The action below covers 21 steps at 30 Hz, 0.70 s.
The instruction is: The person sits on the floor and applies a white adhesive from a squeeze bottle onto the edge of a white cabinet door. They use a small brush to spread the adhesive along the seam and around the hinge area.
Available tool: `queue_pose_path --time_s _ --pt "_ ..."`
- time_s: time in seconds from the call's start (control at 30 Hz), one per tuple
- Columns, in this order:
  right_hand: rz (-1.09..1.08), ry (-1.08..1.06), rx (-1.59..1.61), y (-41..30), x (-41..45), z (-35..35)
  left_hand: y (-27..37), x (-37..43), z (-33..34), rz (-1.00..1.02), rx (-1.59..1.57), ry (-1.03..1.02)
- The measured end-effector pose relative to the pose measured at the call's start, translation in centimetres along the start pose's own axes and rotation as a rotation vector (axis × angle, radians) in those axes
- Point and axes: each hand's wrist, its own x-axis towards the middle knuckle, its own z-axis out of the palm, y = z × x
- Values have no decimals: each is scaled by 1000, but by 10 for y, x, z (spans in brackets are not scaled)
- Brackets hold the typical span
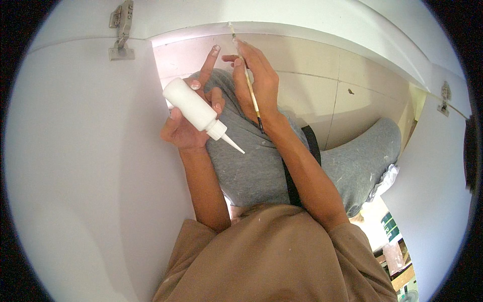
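Note:
A white plastic squeeze bottle (193,105) with a pointed nozzle lies in my left hand (185,128), its tip aimed down and to the right. The left index finger points away from the bottle, and white residue coats its tip. My right hand (260,83) grips a thin paintbrush (251,88) much like a pen. White matter covers the brush's bristle end, which meets or nearly meets the lower edge of a white cabinet panel (286,17). The dark end of the handle points back toward my wrist.
White cabinet doors stand open at left (75,151) and right (426,181). Metal concealed hinges show at upper left (122,30) and right (444,98). Beige floor tiles (305,90) lie below the panel, with a small dark scrap (351,91). A labelled container (388,226) stands at lower right.

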Motion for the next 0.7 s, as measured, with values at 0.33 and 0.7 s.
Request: queue_pose_path --time_s 0.33,0.7 --pt "-1 34 -26 3 -1 0 -2 -1 -3 26 -68 -43" --pt "-3 45 15 0 0 6 3 -3 -3 -54 -27 -56"
